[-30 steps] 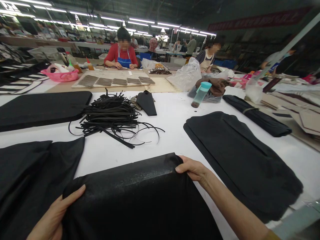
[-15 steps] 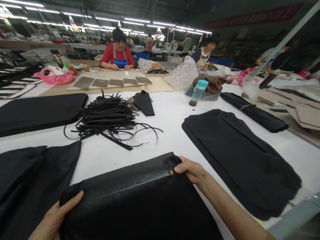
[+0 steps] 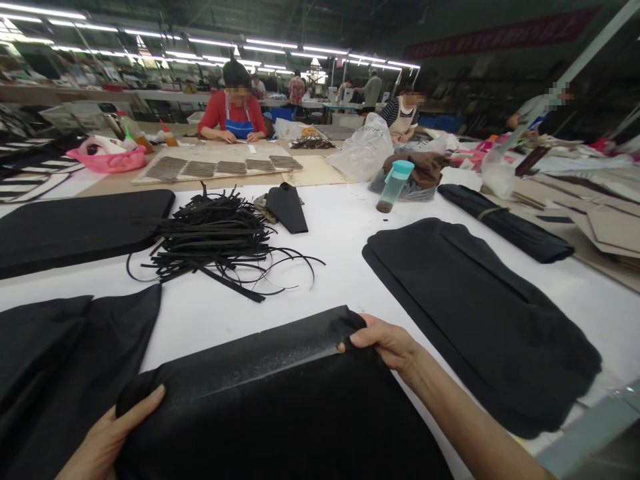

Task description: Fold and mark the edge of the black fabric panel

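Observation:
A black sheet of leather-like material (image 3: 280,413) is stretched between my two hands at the near edge of the white table (image 3: 220,327). A pale, dusty-looking line runs along its upper part. My left hand (image 3: 107,427) grips the left edge, thumb on top and the other fingers mostly hidden beneath. At the upper right corner my right hand (image 3: 385,340) pinches the sheet, its thumb and a fingertip showing. More black material (image 3: 65,360) lies left of the sheet. On the right rests a stack of black pieces (image 3: 480,320).
Beyond the sheet lies a heap of thin black strips (image 3: 215,233), beside a small black cut piece (image 3: 287,208). A capped bottle (image 3: 395,187) stands farther back. A rolled black bundle (image 3: 505,223) is at right. Across the table a person in red (image 3: 233,113) works with their hands.
Both hands keep their hold on the black sheet, which has hardly moved. The view has shifted very slightly.

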The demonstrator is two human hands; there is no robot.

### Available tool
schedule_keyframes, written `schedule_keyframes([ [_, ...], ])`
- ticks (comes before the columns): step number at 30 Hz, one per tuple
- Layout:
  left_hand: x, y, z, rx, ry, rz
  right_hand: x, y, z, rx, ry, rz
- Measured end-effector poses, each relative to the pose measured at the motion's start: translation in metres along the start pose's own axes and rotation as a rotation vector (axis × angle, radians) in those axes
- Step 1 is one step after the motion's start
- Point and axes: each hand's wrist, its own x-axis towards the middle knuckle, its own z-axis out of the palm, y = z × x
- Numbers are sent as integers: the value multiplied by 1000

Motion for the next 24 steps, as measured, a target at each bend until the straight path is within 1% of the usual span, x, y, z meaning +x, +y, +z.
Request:
schedule_keyframes([
  [3, 1, -1, 0, -46, -35, 9, 0, 0, 3, 19, -27, -3],
  [6, 1, -2, 0, -54, -41, -16, -2, 3, 8, 53, -47, -29],
  [10, -5, 1, 4, -62, -51, -52, 0, 6, 18, 59, 5, -46],
  [13, -13, 8, 7, -81, -116, -73, 3, 6, 26, 46, 26, -43],
  [16, -22, 14, 7, -96, -217, -22, 0, 9, 29, 50, 89, -28],
  [19, -27, 16, 4, -116, -363, 29, -9, 13, 21, 70, 233, 26],
  [21, -26, 18, 0, -134, -452, 28, -13, 13, 7, 58, 317, 120],
  [22, -25, 20, -1, -154, -463, 27, -14, 12, -1, 17, 325, 174],
  [24, -21, 21, -4, -191, -472, 17, -14, 9, -13, -122, 269, 280],
])
